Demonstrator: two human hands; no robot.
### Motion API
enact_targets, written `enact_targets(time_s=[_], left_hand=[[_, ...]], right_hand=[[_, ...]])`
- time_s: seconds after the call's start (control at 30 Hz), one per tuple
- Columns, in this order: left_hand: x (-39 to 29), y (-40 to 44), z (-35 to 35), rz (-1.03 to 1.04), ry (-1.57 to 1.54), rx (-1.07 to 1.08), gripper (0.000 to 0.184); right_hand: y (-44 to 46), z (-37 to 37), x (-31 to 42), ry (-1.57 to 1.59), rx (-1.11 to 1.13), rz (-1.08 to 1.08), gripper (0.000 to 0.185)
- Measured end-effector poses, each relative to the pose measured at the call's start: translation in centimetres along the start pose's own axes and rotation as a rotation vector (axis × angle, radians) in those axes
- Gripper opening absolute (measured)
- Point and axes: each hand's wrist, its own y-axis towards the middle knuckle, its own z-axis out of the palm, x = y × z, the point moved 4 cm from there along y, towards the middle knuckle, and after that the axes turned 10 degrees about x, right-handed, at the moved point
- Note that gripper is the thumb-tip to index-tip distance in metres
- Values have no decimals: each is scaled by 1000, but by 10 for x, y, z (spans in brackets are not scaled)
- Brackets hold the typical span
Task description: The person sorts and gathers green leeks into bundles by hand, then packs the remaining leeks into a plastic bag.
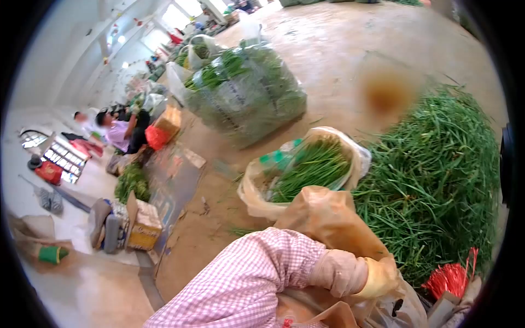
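Observation:
My left hand (pixel 380 276), in a pale yellow glove below a pink checked sleeve, lies over a brown plastic sheet (pixel 333 218) at the lower right. Its fingers are too hidden to read. My right hand does not show in the head view. Beyond the sheet, an open plastic bag (pixel 254 194) holds long green stalks (pixel 317 167). A large heap of green leafy stalks (pixel 432 180) fills the right side. Near the bottom right is a bundle of red ties (pixel 448 280).
A big clear bag of greens (pixel 249 93) stands on the floor ahead. Towards the left are a cardboard box (pixel 145 225), more greens (pixel 132 183) and a red bag (pixel 157 137). A person in a light purple top (pixel 117 134) sits farther back.

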Motion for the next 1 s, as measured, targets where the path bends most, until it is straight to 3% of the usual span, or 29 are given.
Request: enact_targets(time_s=[0.1, 0.17, 0.27, 0.37, 0.47, 0.57, 0.77, 0.83, 1.0], left_hand=[[-45, -31, -30, -35, 21, -62, 52], [-63, -58, -56, -66, 102, -68, 55], [-67, -79, -86, -139, 311, 5, 59], [-72, -74, -79, -82, 479, 1, 56], [-64, -76, -73, -97, 412, 34, 57], [-66, -79, -75, -112, 429, 63, 56], [-65, -79, -72, -92, 485, 23, 52], [-61, -78, -67, -83, 455, 5, 50], [-63, -81, -69, -60, 477, -45, 50]], right_hand=[[-60, -20, -41, 123, 92, 154, 33], [-105, -35, -26, 154, 119, 279, 33], [-131, -48, 26, 14, -167, 108, 40], [-123, -29, 2, 211, -250, 54, 33], [-136, -34, 8, 245, -401, -27, 31], [-151, -54, 14, 315, -340, 109, 31], [-156, -46, 2, 329, -277, -33, 25], [-155, -37, -16, 843, -294, 125, 21], [-195, -61, 20, 1004, -407, 38, 21]])
